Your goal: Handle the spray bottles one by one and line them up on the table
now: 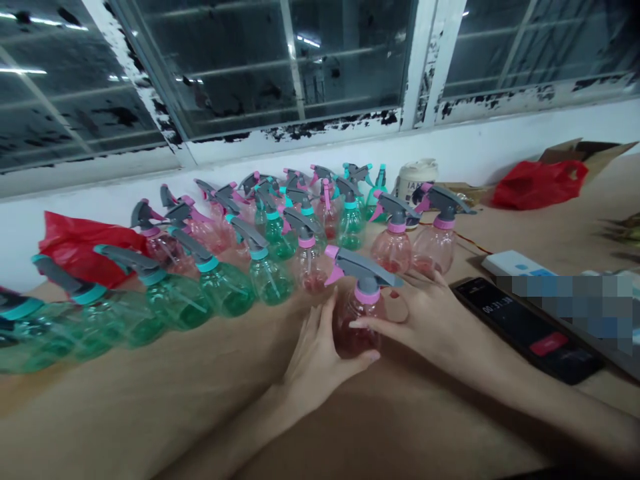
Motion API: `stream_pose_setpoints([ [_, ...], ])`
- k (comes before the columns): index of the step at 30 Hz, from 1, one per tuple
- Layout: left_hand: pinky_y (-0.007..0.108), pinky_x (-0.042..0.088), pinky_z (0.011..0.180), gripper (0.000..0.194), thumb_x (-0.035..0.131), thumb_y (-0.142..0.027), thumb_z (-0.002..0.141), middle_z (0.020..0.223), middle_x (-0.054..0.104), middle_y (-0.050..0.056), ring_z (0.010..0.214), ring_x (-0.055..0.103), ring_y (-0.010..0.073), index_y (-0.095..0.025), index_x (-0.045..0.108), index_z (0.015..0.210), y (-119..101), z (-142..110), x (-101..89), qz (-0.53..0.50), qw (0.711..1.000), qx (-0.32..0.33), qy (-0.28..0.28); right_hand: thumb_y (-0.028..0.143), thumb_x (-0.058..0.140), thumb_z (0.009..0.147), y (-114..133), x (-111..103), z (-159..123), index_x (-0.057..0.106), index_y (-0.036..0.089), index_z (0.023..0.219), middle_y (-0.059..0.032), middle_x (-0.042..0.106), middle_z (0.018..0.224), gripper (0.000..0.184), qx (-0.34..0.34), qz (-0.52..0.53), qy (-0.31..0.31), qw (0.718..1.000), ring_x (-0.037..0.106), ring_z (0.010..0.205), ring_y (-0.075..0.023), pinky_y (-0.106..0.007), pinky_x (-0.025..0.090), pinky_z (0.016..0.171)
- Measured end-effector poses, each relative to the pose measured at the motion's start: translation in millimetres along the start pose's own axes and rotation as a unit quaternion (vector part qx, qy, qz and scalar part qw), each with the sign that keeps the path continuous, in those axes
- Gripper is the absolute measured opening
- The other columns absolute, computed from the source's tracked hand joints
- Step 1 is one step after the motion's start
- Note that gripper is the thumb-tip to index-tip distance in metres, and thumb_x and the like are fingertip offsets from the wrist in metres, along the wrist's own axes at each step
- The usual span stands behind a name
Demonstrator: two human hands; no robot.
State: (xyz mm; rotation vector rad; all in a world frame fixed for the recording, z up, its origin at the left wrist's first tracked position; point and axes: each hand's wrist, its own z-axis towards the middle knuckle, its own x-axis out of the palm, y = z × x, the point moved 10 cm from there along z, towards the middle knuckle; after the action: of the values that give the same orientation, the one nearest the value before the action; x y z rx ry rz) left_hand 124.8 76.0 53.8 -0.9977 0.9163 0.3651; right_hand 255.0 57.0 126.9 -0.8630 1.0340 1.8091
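A pink spray bottle [357,330] with a grey-and-pink trigger head stands upright near the middle of the table. My left hand [315,353] curves around its left side, the thumb across the lower front. From the right, my right hand [425,313] has its thumb on the front of the same bottle, while its other fingers reach past it towards the bottles behind. Just beyond are another pink bottle [311,263] and, further right, two more pink ones, including the rightmost pink bottle [434,243]. Green spray bottles, such as one with a teal collar [270,277], line up to the left.
More pink and green bottles crowd against the wall. A red plastic bag [90,247] lies behind the left row, another red bag [540,185] at back right. A phone [525,327] showing a timer, a white box [515,263] and a whitish tub [417,175] are on the right.
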Motion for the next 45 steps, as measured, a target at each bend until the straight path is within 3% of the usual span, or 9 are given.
stream_pose_setpoints([
  [4, 0.053, 0.044, 0.096, 0.085, 0.072, -0.044, 0.076, 0.138, 0.049, 0.011, 0.125, 0.047, 0.0343, -0.025, 0.026, 0.144, -8, -4, 2.9, 0.005, 1.0, 0.012, 0.002, 0.062, 0.061, 0.076, 5, 7, 4, 0.068, 0.022, 0.101, -0.0101, 0.07, 0.1, 0.047, -0.015, 0.1, 0.05, 0.994, 0.063, 0.097, -0.0323, -0.055, 0.043, 0.092],
  [8, 0.049, 0.047, 0.094, 0.079, 0.073, -0.049, 0.074, 0.13, 0.055, 0.012, 0.119, 0.053, 0.033, -0.02, 0.038, 0.138, -8, -4, 8.0, -0.004, 0.999, 0.003, 0.034, 0.05, 0.067, 0.076, 12, 21, 17, 0.062, 0.03, 0.115, -0.0036, 0.067, 0.108, 0.044, -0.034, 0.333, 0.106, 0.936, 0.065, 0.088, -0.022, -0.041, 0.052, 0.085],
  [12, 0.049, 0.046, 0.094, 0.078, 0.071, -0.054, 0.074, 0.131, 0.055, 0.013, 0.12, 0.052, 0.034, -0.019, 0.04, 0.137, -12, -3, 7.0, 0.012, 0.998, 0.006, 0.057, 0.044, 0.066, 0.078, 15, 20, 27, 0.063, 0.026, 0.107, -0.0028, 0.067, 0.103, 0.034, -0.039, 0.439, 0.071, 0.895, 0.063, 0.094, -0.0214, -0.036, 0.052, 0.08],
  [16, 0.052, 0.044, 0.096, 0.083, 0.068, -0.054, 0.077, 0.137, 0.05, 0.015, 0.124, 0.048, 0.0355, -0.021, 0.031, 0.144, -11, -4, 7.7, 0.01, 0.997, 0.022, 0.074, 0.04, 0.061, 0.084, 15, 19, 29, 0.061, 0.023, 0.082, 0.0018, 0.064, 0.077, 0.017, -0.036, 0.452, 0.007, 0.891, 0.061, 0.074, -0.0161, -0.029, 0.049, 0.067],
  [21, 0.054, 0.025, 0.11, 0.1, 0.066, -0.057, 0.077, 0.151, 0.029, 0.019, 0.139, 0.024, 0.0348, -0.016, 0.012, 0.15, 5, -15, 14.4, 0.125, 0.984, 0.093, 0.092, 0.034, 0.061, 0.081, 9, 25, 36, 0.058, 0.024, 0.08, 0.0019, 0.062, 0.08, 0.011, -0.032, 0.444, -0.012, 0.895, 0.058, 0.075, -0.0164, -0.03, 0.047, 0.07],
  [27, 0.049, 0.024, 0.112, 0.096, 0.058, -0.058, 0.084, 0.152, 0.025, 0.02, 0.14, 0.022, 0.031, -0.011, 0.007, 0.15, 31, -27, 13.8, 0.21, 0.969, 0.109, 0.074, 0.039, 0.061, 0.081, 6, 33, 53, 0.057, 0.024, 0.079, 0.005, 0.055, 0.068, 0.016, -0.028, 0.44, -0.016, 0.897, 0.051, 0.061, -0.0134, -0.028, 0.042, 0.061],
  [31, 0.047, 0.026, 0.111, 0.085, 0.052, -0.051, 0.09, 0.151, 0.027, 0.021, 0.14, 0.023, 0.0309, -0.006, 0.011, 0.149, 37, -30, 7.3, 0.237, 0.967, 0.092, 0.027, 0.043, 0.063, 0.081, 15, 38, 60, 0.056, 0.023, 0.077, 0.0038, 0.057, 0.073, 0.021, -0.028, 0.461, -0.02, 0.887, 0.053, 0.065, -0.0132, -0.028, 0.043, 0.062],
  [38, 0.049, 0.025, 0.112, 0.072, 0.047, -0.057, 0.092, 0.152, 0.027, 0.018, 0.14, 0.024, 0.0321, -0.008, 0.034, 0.143, 40, -31, 11.0, 0.25, 0.963, 0.089, 0.053, 0.049, 0.059, 0.082, 21, 40, 63, 0.057, 0.024, 0.077, 0.0027, 0.056, 0.071, 0.025, -0.045, 0.462, -0.017, 0.885, 0.055, 0.07, -0.016, -0.031, 0.045, 0.067],
  [45, 0.049, 0.029, 0.111, 0.069, 0.049, -0.053, 0.092, 0.15, 0.031, 0.02, 0.139, 0.027, 0.0327, -0.004, 0.039, 0.14, 36, -31, 10.6, 0.273, 0.956, 0.104, 0.028, 0.048, 0.057, 0.086, 23, 34, 60, 0.057, 0.022, 0.073, 0.003, 0.058, 0.068, 0.029, -0.057, 0.449, -0.041, 0.891, 0.055, 0.063, -0.0133, -0.028, 0.042, 0.06],
])
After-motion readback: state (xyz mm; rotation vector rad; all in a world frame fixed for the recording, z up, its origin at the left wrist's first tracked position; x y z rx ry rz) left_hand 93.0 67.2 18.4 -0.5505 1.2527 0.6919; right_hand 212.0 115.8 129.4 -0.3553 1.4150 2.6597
